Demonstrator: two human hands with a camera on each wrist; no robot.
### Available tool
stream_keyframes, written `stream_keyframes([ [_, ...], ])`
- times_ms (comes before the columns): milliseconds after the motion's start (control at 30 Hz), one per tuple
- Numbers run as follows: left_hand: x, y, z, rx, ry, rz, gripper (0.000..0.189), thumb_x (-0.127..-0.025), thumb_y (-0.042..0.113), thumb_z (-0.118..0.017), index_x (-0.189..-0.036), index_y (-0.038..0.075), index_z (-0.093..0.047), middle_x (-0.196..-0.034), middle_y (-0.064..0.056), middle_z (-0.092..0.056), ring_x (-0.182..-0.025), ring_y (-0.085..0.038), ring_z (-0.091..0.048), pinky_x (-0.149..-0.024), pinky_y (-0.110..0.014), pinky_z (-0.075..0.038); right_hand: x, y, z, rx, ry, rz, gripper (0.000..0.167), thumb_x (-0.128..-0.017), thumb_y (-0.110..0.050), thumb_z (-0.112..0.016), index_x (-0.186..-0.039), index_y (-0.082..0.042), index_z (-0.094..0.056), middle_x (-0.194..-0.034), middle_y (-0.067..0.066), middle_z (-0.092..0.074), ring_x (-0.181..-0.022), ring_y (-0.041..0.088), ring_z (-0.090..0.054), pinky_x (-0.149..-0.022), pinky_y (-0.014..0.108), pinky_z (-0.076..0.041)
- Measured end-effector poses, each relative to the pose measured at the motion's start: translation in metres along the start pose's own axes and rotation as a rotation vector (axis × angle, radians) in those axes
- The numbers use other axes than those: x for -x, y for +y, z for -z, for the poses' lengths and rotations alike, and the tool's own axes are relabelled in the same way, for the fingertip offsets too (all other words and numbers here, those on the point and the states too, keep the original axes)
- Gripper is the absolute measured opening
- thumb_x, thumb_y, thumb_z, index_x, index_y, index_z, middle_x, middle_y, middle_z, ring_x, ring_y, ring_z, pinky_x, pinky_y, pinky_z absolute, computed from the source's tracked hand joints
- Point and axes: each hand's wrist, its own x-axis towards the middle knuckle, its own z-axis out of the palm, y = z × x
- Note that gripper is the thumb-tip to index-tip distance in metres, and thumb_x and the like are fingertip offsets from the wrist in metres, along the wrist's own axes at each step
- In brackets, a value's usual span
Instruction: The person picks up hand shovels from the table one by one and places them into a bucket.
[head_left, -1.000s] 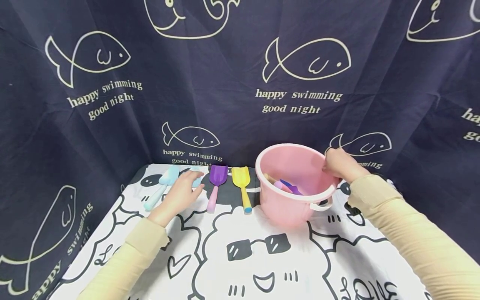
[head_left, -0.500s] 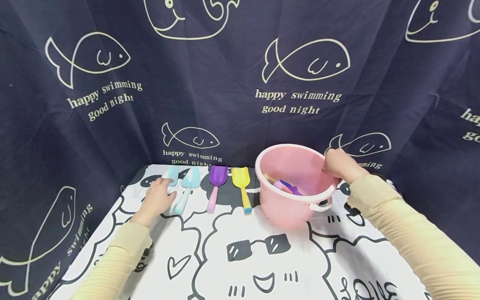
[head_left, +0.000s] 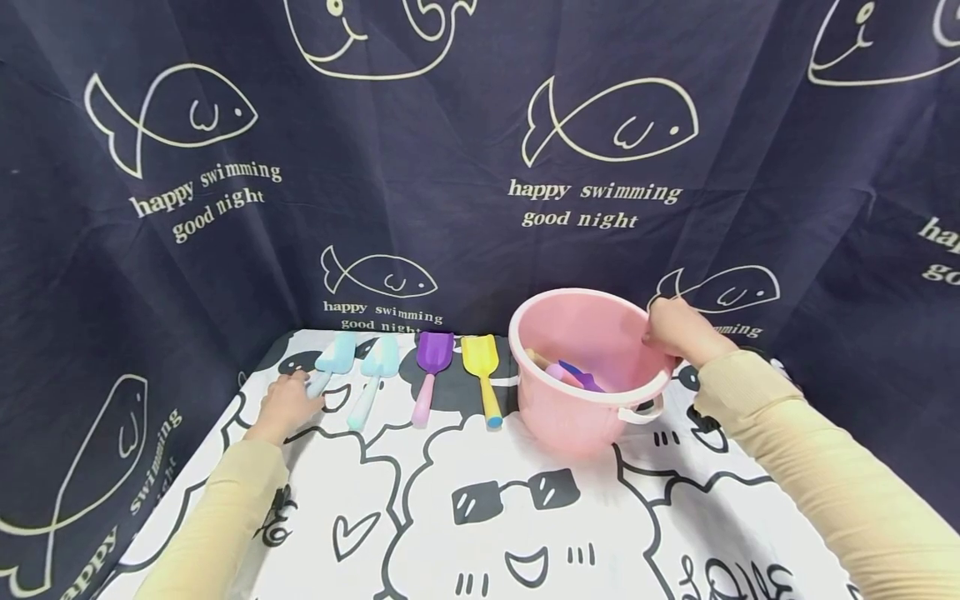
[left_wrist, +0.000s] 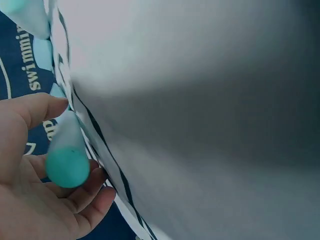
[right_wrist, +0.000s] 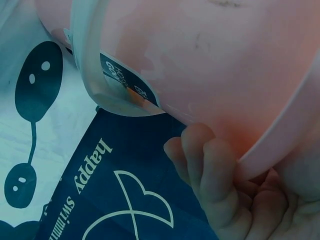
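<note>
One blue shovel (head_left: 337, 353) half-hidden: left grip (head_left: 287, 406) spread around handle (left_wrist: 68, 167), contact unclear; right grip (head_left: 684, 332) pinching pink bucket (head_left: 566, 421).

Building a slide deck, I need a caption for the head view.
Left hand at the leftmost shovel, right hand gripping the pink bucket by its rim.

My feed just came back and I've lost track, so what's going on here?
A person's left hand has its fingers around the handle of the leftmost light-blue shovel. The right hand grips the rim of the pink bucket, which has some colored pieces inside. Between them, another light-blue shovel, a purple shovel and a yellow shovel lie side by side.
</note>
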Motion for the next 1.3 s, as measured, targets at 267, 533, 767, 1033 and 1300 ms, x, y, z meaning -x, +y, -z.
stream_keyframes([
  [267,-0.005,-0.008,0.001,-0.028,-0.038,-0.012,0.053,-0.082,0.024,-0.062,-0.114,-0.016,-0.048,-0.101,-0.034,-0.056,-0.083,-0.04,-0.058,-0.069,-0.047,-0.049,0.0,0.0,-0.001,-0.008,-0.003,-0.005,0.021,-0.079,-0.006,-0.059,-0.083,0.014,-0.054,-0.066,0.022,-0.059,-0.041,0.019,-0.057,-0.046,0.034,-0.05],
  [533,-0.007,-0.004,0.005,-0.042,-0.111,0.02,0.049,-0.084,0.021,-0.058,-0.112,-0.018,-0.047,-0.097,-0.031,-0.059,-0.075,-0.033,-0.06,-0.064,-0.042,-0.05,0.0,0.001,-0.001,-0.003,-0.002,-0.009,0.02,-0.079,-0.007,-0.059,-0.082,0.013,-0.054,-0.064,0.021,-0.059,-0.041,0.018,-0.057,-0.047,0.034,-0.05],
  [767,-0.009,-0.003,0.006,-0.058,-0.135,0.017,0.054,-0.085,0.02,-0.054,-0.117,-0.021,-0.043,-0.102,-0.036,-0.057,-0.078,-0.036,-0.061,-0.067,-0.044,-0.051,0.0,0.002,-0.002,-0.004,-0.003,0.001,0.019,-0.08,-0.005,-0.059,-0.081,0.013,-0.055,-0.061,0.019,-0.058,-0.039,0.017,-0.057,-0.045,0.032,-0.049],
  [1033,-0.007,-0.001,0.012,-0.037,-0.18,0.051,0.057,-0.087,0.022,-0.05,-0.121,-0.022,-0.038,-0.106,-0.038,-0.055,-0.079,-0.034,-0.06,-0.065,-0.042,-0.05,0.0,0.001,-0.002,-0.003,0.002,0.002,0.017,-0.079,-0.005,-0.059,-0.078,0.012,-0.055,-0.059,0.016,-0.058,-0.04,0.017,-0.057,-0.043,0.031,-0.048],
  [1300,-0.006,0.004,0.022,-0.054,-0.178,0.062,0.058,-0.09,0.028,-0.048,-0.121,-0.02,-0.043,-0.111,-0.038,-0.054,-0.082,-0.038,-0.06,-0.068,-0.048,-0.05,0.001,0.0,-0.001,0.001,-0.007,-0.028,0.018,-0.079,-0.007,-0.06,-0.079,0.011,-0.056,-0.061,0.016,-0.057,-0.046,0.021,-0.057,-0.044,0.031,-0.047],
])
